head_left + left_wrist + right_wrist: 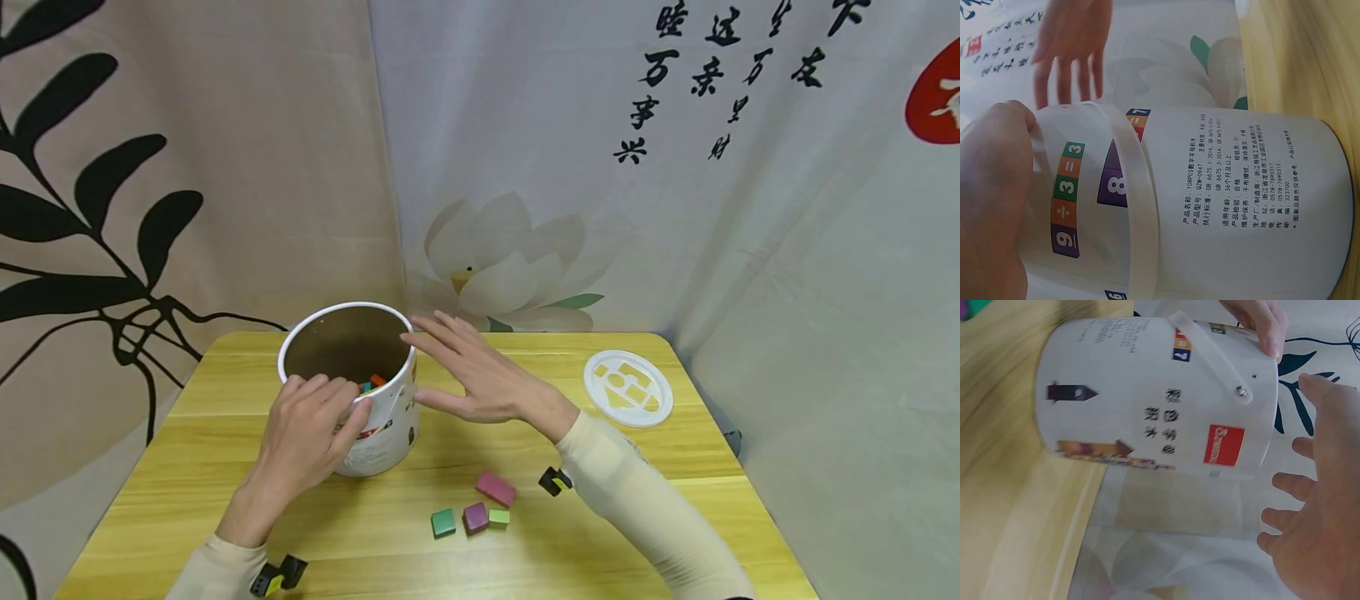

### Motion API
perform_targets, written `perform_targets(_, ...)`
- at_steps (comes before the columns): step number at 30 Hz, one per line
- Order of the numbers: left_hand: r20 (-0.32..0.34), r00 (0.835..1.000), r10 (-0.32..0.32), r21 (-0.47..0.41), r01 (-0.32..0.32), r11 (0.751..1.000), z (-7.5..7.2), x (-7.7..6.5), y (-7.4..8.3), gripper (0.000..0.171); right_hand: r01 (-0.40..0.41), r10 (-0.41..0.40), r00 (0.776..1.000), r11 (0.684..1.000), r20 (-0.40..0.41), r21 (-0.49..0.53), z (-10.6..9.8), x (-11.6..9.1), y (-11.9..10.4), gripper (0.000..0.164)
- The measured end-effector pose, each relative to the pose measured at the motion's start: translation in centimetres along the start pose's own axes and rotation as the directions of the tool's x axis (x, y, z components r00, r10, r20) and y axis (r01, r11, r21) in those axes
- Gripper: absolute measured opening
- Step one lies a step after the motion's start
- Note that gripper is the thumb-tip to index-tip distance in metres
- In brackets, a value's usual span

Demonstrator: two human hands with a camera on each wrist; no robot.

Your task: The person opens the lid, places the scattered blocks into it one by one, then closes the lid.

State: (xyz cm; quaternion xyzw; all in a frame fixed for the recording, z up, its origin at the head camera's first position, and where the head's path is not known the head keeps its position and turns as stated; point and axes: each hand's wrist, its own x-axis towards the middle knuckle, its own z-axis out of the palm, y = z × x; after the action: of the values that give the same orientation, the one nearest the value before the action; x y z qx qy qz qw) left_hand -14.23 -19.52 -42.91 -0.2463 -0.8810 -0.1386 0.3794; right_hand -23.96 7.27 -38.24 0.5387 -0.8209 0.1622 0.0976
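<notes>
A white printed bucket (386, 446) stands on the wooden table, its mouth facing up toward the head view. My left hand (311, 425) grips its near rim, fingers curled over the edge and thumb along the outside. Beside the bucket's right side, my right hand (480, 371) is spread with straight fingers, fingertips close to the rim. In the right wrist view that hand (1316, 494) has nothing in its grasp. Through the mouth, a few colourful blocks (375, 382) show inside; the near wall hides the rest. A white plastic handle (1138, 206) lies against the bucket's printed side.
On the table (375, 550) in front of the bucket lie a pink block (496, 489), a purple block (476, 518), a teal block (443, 523) and a light green block (498, 518). A white lid with shaped cutouts (611, 410) lies at the right. Printed curtains hang behind.
</notes>
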Motion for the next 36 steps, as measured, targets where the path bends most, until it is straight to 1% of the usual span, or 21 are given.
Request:
perform_targets(5, -0.019, 1.000, -0.003, -0.010, 0.003, 1.000, 0.1, 0.1, 0.0, 0.034, -0.009, 0.009, 1.000, 1.000, -0.021, -0.007, 0.6, -2.8, 0.7, 0.077)
perform_targets(9, -0.036, 0.999, -0.001, -0.018, 0.000, 1.000, 0.1, 0.2, 0.1, 0.033, -0.016, 0.015, 1.000, 1.000, -0.015, -0.012, 1.3, -5.0, 1.0, 0.075)
perform_targets(17, -0.041, 0.999, -0.001, -0.023, 0.000, 1.000, 0.0, 0.1, 0.1, 0.033, -0.055, 0.057, 0.997, 0.998, 0.057, -0.034, 3.5, -8.9, 1.2, 0.075)
perform_targets(21, -0.040, 0.999, -0.001, -0.023, 0.000, 1.000, 0.0, 0.1, 0.1, 0.033, -0.081, 0.082, 0.992, 0.997, 0.101, -0.014, 4.8, -10.5, 1.1, 0.074)
perform_targets(27, -0.034, 0.999, -0.002, -0.024, 0.001, 1.000, 0.0, 0.1, 0.1, 0.034, -0.116, 0.110, 0.980, 0.993, 0.167, 0.028, 6.6, -12.6, 0.8, 0.072)
perform_targets(31, -0.041, 0.999, -0.003, -0.024, 0.002, 1.000, 0.1, 0.1, 0.1, 0.033, -0.129, 0.120, 0.976, 0.991, 0.179, 0.036, 7.7, -13.5, 0.8, 0.067)
perform_targets(36, -0.042, 0.999, -0.002, -0.026, 0.001, 1.000, 0.0, 0.1, 0.1, 0.033, -0.106, 0.101, 0.978, 0.994, 0.184, 0.019, 9.1, -14.0, 0.9, 0.060)
